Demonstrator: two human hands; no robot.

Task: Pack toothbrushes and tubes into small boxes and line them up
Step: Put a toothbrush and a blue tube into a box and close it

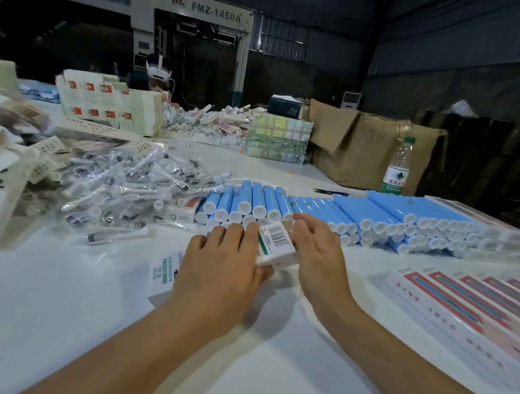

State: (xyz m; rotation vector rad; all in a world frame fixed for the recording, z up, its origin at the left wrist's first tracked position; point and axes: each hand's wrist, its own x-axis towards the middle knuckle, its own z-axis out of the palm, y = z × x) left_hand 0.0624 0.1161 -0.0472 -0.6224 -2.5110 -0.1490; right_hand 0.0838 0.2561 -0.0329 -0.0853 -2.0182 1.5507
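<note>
On the white table (61, 290), the person holds a small white box (275, 244) between both hands, raised slightly off the surface just in front of the stacked blue tubes (359, 213). The left hand (222, 271) lies over the box's left side, fingers extended along its top edge and thumb tucked under its lower end, so the box is gripped. The right hand (319, 256) sits at the box's right side with fingers loosely bent; the fingertips reach its upper corner, but whether they clamp it or merely touch cannot be determined. The box's upward face carries a barcode label and a green stripe. A flat printed carton (163, 270) lies on the table partly under the left hand. To the left, a loose heap of toothbrushes (124, 187) in clear wrappers spreads across the table. To the right, finished long boxes (475, 313) with red and teal print lie side by side in a row. Further back stand a water bottle (397, 168), brown cardboard cartons (364, 142) and a grey machine (190, 38).
</note>
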